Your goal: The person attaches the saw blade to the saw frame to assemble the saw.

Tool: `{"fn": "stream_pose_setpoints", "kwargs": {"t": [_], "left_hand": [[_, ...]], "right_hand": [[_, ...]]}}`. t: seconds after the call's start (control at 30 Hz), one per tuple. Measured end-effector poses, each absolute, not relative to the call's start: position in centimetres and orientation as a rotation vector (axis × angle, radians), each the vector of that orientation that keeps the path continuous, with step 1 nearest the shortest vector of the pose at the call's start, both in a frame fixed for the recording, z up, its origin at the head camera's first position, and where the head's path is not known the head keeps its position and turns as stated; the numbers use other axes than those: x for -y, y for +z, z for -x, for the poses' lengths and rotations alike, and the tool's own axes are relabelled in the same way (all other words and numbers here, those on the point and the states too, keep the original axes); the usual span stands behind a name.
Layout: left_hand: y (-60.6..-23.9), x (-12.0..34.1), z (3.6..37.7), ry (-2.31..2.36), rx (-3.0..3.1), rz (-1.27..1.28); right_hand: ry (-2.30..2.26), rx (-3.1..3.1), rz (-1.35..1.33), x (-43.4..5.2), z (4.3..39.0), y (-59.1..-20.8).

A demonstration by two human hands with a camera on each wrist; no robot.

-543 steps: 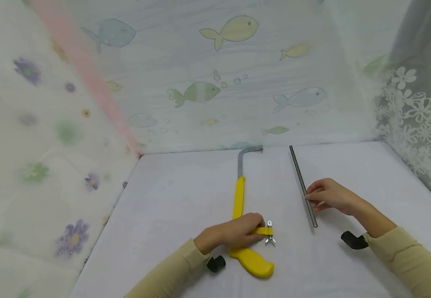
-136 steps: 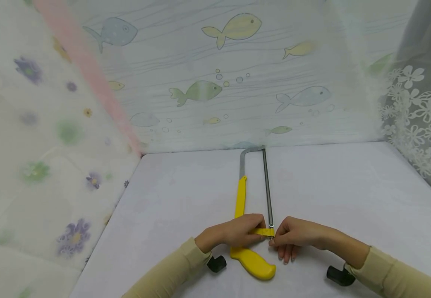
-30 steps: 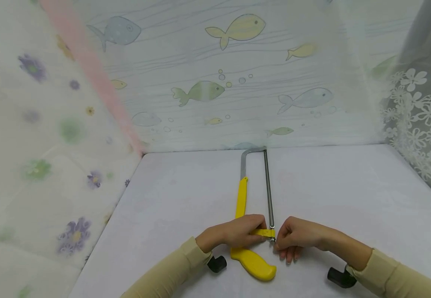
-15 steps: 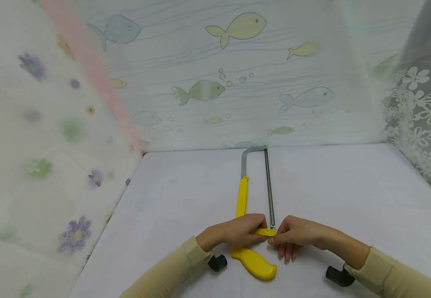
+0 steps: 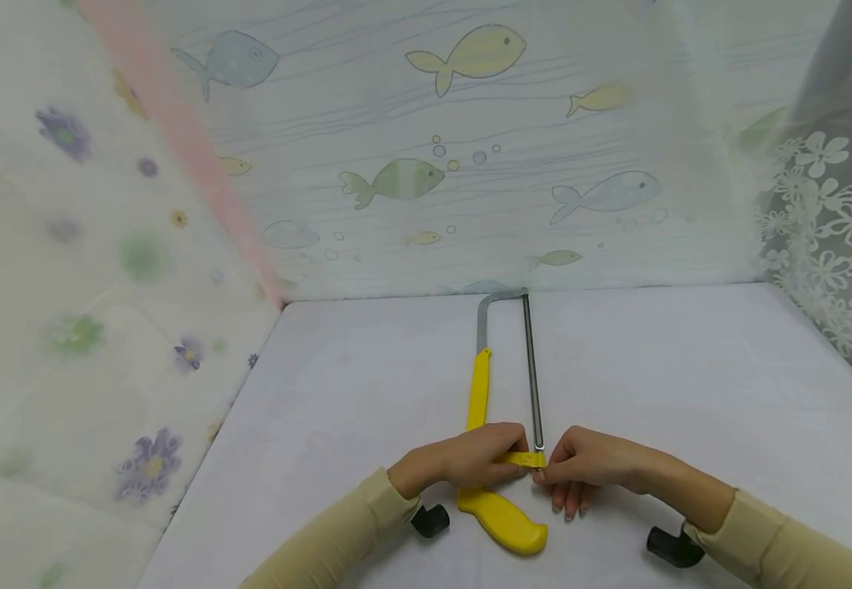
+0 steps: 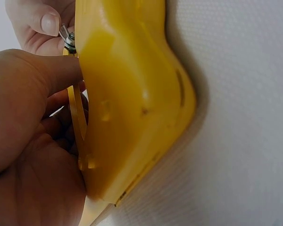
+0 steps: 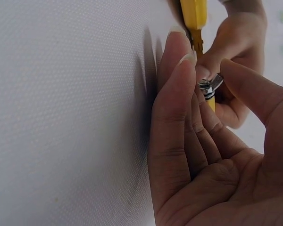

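A hacksaw with a yellow handle lies on the white table, its grey frame end pointing away. The dark, narrow blade spans from the far frame tip to the yellow bracket near the handle. My left hand grips the hacksaw's frame by that bracket, its fingers partly hidden behind the yellow grip in the left wrist view. At the bracket's end, my right hand pinches a small metal wing nut between thumb and forefinger. Its other fingers are extended close to the tabletop.
The white tabletop stretches to both sides of the saw. Behind it hangs a fish-print curtain, with a floral sheet on the left and lace on the right. Black wrist cameras hang below the sleeves.
The blade, held apart in my right hand 18 seconds ago, now lies along the saw. My right fingertips, slightly off the wing nut a second ago, are back on it. My left hand stays put.
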State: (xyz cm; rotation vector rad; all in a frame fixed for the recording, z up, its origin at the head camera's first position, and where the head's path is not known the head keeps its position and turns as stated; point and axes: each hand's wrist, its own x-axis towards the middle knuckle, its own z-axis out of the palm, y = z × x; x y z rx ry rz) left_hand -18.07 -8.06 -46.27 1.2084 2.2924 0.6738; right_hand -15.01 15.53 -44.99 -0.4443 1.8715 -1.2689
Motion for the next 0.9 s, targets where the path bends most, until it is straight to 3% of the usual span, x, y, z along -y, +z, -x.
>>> {"fn": "stream_pose_setpoints", "kwargs": {"t": [0.9], "left_hand": [[-46.33, 8.02, 18.08, 0.672, -2.289, -1.169]], "right_hand": [[-1.278, -1.865, 0.454, -16.38, 15.15, -44.92]]}}
